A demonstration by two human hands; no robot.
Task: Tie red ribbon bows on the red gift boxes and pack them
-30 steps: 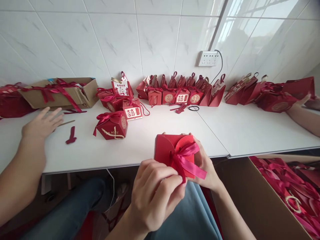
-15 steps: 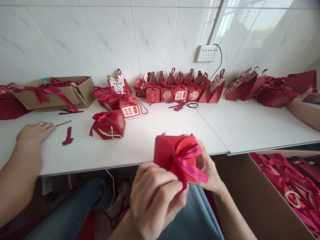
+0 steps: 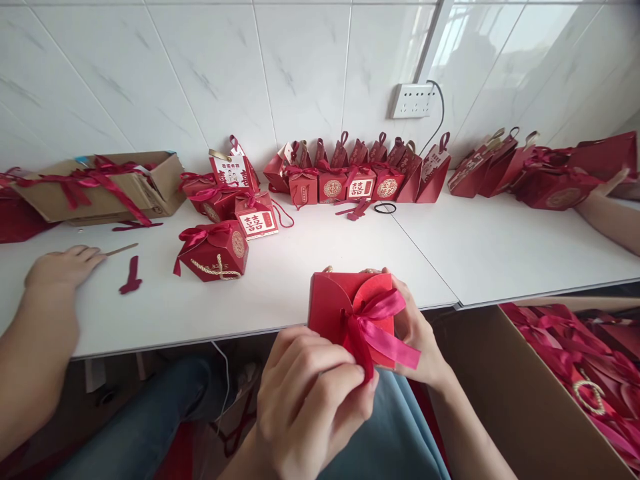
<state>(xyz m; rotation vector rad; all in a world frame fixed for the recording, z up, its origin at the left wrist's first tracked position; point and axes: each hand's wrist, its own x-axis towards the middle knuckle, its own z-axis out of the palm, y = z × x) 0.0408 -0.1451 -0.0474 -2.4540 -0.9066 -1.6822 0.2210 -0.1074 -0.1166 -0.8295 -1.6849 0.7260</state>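
Observation:
A red gift box (image 3: 327, 300) with rounded, interlocking flaps is held above my lap, just off the table's front edge. Its top carries a glossy pink-red ribbon (image 3: 383, 333) looped in a bow, one tail hanging to the right. My left hand (image 3: 317, 393) pinches the lower end of the ribbon between thumb and fingers. Round the right side of the box, my right hand (image 3: 417, 340) grips it; some of its fingers are hidden behind the box. Bits of gold cord show at the box's far edge.
A white table (image 3: 300, 273) carries several finished red boxes (image 3: 213, 250) and a cardboard tray (image 3: 155, 190) of ribboned boxes. A large carton (image 3: 525, 400) full of them stands at right. Another person's hand (image 3: 63, 270) rests at left; a second person's hand (image 3: 607, 190) holds a box at right.
The view has shifted slightly, so the table things sit a little further left. My hands keep the same hold on the box and ribbon.

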